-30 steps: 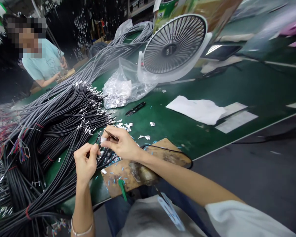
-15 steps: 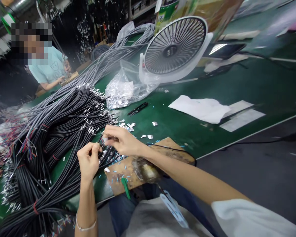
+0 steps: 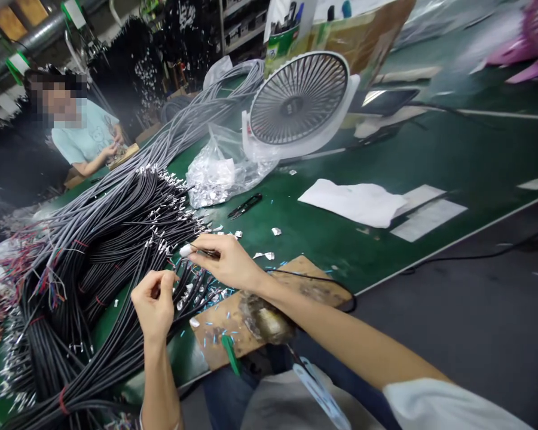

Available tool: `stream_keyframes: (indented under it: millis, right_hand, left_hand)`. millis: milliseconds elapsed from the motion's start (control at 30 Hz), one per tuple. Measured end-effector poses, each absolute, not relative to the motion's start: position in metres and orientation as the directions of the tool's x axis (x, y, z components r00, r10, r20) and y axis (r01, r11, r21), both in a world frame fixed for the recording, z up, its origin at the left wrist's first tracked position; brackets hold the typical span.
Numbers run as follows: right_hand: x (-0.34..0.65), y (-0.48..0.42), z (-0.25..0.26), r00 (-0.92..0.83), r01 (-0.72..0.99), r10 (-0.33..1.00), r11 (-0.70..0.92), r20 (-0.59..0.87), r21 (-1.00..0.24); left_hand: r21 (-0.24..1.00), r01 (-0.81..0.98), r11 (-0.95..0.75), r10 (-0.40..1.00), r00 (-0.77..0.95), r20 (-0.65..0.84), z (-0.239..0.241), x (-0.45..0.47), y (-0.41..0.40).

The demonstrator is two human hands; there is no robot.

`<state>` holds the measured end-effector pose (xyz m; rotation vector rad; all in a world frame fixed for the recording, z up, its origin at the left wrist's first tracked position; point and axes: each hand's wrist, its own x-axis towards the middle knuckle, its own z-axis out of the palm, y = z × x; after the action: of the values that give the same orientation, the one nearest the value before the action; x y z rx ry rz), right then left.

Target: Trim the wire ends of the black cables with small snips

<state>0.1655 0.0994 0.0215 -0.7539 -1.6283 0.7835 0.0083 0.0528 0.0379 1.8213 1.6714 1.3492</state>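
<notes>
A big heap of black cables (image 3: pixel 98 251) with foil-wrapped ends lies on the green table (image 3: pixel 430 161) in front of me. My left hand (image 3: pixel 155 304) pinches one black cable near its end, fingers closed. My right hand (image 3: pixel 226 260) is closed on a thin dark tool, and a small piece of silver foil (image 3: pixel 185 250) sits at its fingertips, just above the cable ends. Both hands hover over a worn wooden board (image 3: pixel 269 304) littered with blue and silver scraps.
A white fan (image 3: pixel 298 101) stands behind a clear bag of foil scraps (image 3: pixel 219 170). Black snips (image 3: pixel 245 205) and white paper (image 3: pixel 354 202) lie on the table. Grey cables (image 3: pixel 197 113) run back toward another person (image 3: pixel 83 134) seated at the far left.
My right hand has pulled up and away from the left, carrying the foil piece. The left hand has dropped slightly with the cable. The view has shifted a little.
</notes>
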Motion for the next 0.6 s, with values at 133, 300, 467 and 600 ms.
stream_keyframes:
  millis: [133, 300, 467, 600]
  right_hand:
    - [0.1652, 0.0956, 0.0247, -0.184, 0.028, 0.822, 0.553, 0.54, -0.833]
    - [0.1671, 0.0955, 0.0255, -0.178, 0.026, 0.821, 0.555, 0.542, -0.832]
    - [0.1681, 0.094, 0.0268, -0.177, 0.038, 0.831, 0.542, 0.528, -0.839]
    - [0.1707, 0.0929, 0.0286, -0.202, 0.008, 0.828, 0.535, 0.523, -0.845]
  left_hand:
    - [0.78, 0.57, -0.26, 0.906, -0.136, 0.401, 0.037, 0.0097, 0.0508]
    - [0.8, 0.547, -0.244, 0.911, -0.154, 0.383, 0.0367, 0.0126, 0.0478]
    - [0.784, 0.547, -0.294, 0.898, -0.123, 0.422, 0.0339, 0.0133, 0.0468]
    - [0.725, 0.596, -0.344, 0.862, -0.105, 0.496, 0.0331, 0.0138, 0.0459]
